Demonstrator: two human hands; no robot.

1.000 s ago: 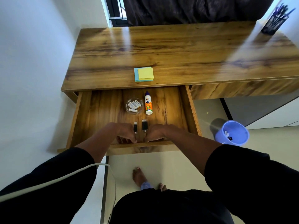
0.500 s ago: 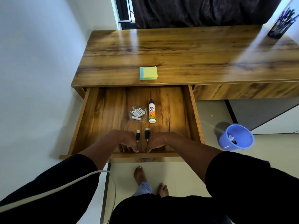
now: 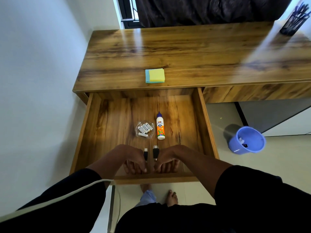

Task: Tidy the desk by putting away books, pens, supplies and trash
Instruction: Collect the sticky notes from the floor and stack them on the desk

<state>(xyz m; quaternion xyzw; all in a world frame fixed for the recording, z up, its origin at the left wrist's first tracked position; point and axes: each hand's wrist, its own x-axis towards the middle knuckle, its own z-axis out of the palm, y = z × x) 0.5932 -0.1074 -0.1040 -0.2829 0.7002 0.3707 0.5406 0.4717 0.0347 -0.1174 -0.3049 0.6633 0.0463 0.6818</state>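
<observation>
At the bottom of the frame are black sleeves and, on the pale floor between them, bare feet (image 3: pixel 171 198). Just above, both hands hook over the front panel of the open drawer (image 3: pixel 107 132) — the left hand (image 3: pixel 134 159) and the right hand (image 3: pixel 165 160) sit side by side, near the middle of that front edge, fingers curled down inside the panel, so each grip is clenched on the drawer front.

Between the two wrists lie two small black adapters: a slim one (image 3: pixel 145 154) on the left and a wider one (image 3: pixel 155 153) just beside it, both flat on the drawer floor.

A little farther in, toward the centre of the frame, a clear glass dish (image 3: pixel 145 130) holds several white batteries. Just right of it, a white glue bottle (image 3: pixel 160 126) with an orange label and a blue tip lies on its side, tip pointing away from the person.

Above the drawer, near the front edge of the desk (image 3: pixel 185 52), sits a stack of sticky notes (image 3: pixel 155 75) — yellow on top, blue showing at the left.

At the right of the frame, on the floor, a blue bin (image 3: pixel 246 140) holds a few scraps. In the upper right corner, a dark mesh pen holder (image 3: pixel 293 22) stands on the desk with pens in it, rather blurred.
</observation>
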